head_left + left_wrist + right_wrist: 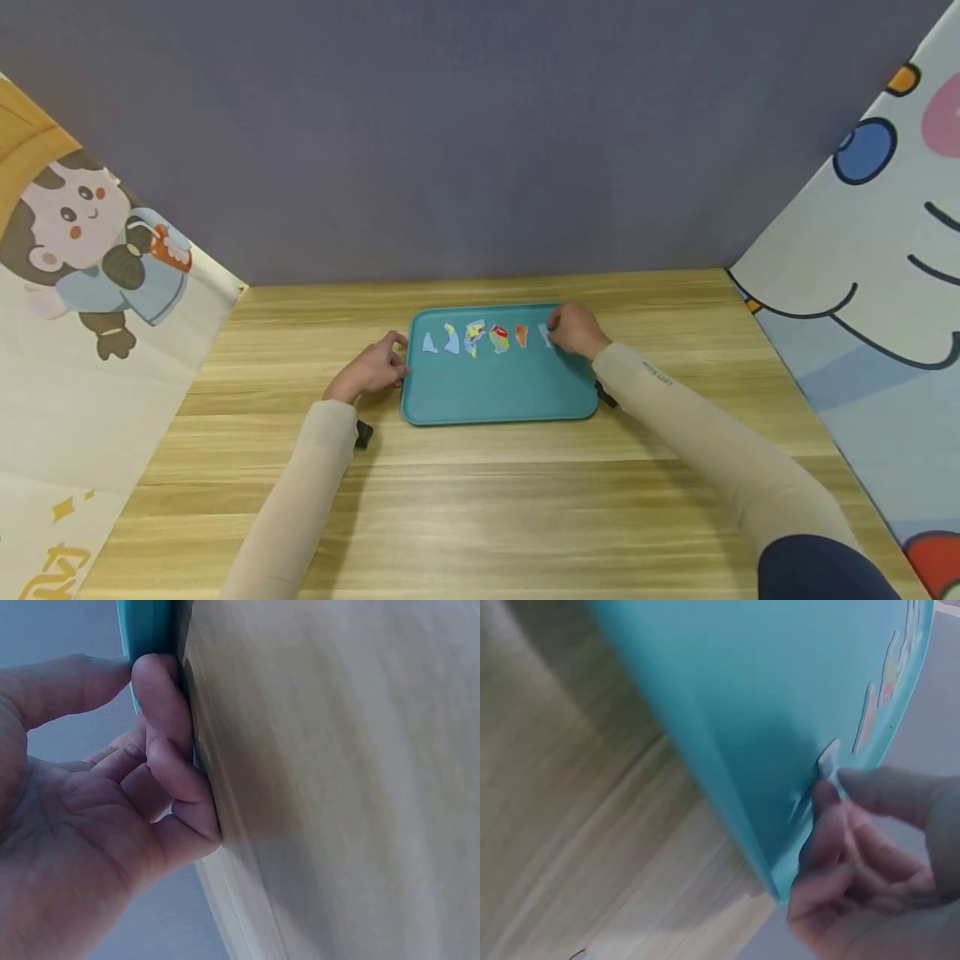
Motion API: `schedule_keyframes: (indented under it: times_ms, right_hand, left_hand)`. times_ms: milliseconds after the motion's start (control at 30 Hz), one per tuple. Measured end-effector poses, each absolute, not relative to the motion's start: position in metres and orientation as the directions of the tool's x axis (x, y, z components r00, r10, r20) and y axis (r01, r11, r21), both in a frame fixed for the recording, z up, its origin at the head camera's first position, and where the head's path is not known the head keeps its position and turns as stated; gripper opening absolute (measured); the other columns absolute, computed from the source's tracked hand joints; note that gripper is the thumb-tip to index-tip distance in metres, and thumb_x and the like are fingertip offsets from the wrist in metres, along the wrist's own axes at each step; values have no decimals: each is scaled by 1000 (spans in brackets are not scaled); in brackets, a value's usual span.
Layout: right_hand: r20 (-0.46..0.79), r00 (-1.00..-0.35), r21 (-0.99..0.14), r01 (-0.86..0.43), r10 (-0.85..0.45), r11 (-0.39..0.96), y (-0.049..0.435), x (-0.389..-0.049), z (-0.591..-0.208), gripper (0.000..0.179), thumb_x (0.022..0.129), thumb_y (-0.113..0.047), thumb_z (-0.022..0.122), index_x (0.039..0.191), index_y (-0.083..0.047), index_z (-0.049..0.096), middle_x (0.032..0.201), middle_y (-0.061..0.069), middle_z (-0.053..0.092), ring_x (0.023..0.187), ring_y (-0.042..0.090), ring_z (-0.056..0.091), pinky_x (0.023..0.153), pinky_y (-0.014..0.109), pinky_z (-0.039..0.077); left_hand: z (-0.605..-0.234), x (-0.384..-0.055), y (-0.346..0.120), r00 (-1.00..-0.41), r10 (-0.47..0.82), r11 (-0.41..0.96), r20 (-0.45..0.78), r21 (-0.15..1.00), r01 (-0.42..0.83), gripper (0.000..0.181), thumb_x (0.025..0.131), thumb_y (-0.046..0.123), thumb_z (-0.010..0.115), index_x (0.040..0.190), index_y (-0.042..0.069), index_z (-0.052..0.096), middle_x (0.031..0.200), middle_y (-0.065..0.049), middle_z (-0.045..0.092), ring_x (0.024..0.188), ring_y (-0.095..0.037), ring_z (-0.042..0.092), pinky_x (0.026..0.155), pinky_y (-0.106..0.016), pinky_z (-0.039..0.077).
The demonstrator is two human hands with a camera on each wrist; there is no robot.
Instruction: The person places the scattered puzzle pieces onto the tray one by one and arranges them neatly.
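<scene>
A teal tray (498,392) lies on the wooden table, with a row of flat, irregularly cut pieces across its far half. At the tray's left edge my left hand (372,364) holds the rim; the left wrist view shows the thumb on the rim (146,630) and curled fingers against its outer side. My right hand (577,330) pinches a pale blue flat piece (829,759) between thumb and index finger, close over the tray's far right part. Left of it lie an orange piece (521,335) and a red, yellow and grey piece (499,338).
Farther left in the row are a yellow, white and purple piece (473,335) and two pale blue pieces, one slender (452,340) and one triangular (429,343). A grey panel (480,150) rises behind the table (480,500), with cartoon-printed panels at both sides.
</scene>
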State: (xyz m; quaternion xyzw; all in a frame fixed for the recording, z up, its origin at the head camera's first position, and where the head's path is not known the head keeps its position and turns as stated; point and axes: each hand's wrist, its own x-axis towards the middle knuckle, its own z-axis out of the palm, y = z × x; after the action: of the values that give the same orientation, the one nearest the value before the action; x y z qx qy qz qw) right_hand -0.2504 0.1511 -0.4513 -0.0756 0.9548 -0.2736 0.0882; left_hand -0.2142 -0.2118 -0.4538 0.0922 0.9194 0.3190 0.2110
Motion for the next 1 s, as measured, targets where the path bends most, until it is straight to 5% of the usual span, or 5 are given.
schedule_keyframes:
  times_ms: [633,1000]
  right_hand:
    - [-82,-958,-643,-160,-274,749,194,-238,-442,29,86,-4,67,113,6,62,96,14,62,88,27,57,77,38,47]
    - [-79,-949,-561,-209,-304,801,231,-224,-442,26,87,-7,65,109,6,63,98,15,62,91,30,58,80,43,46]
  left_hand:
    - [-453,-212,-212,-896,304,781,-324,623,40,44,93,10,58,130,4,35,79,-8,63,69,-21,57,65,-34,42]
    - [-456,-213,-213,-897,311,783,-314,619,54,43,92,10,58,129,4,36,80,-8,63,69,-20,57,65,-34,42]
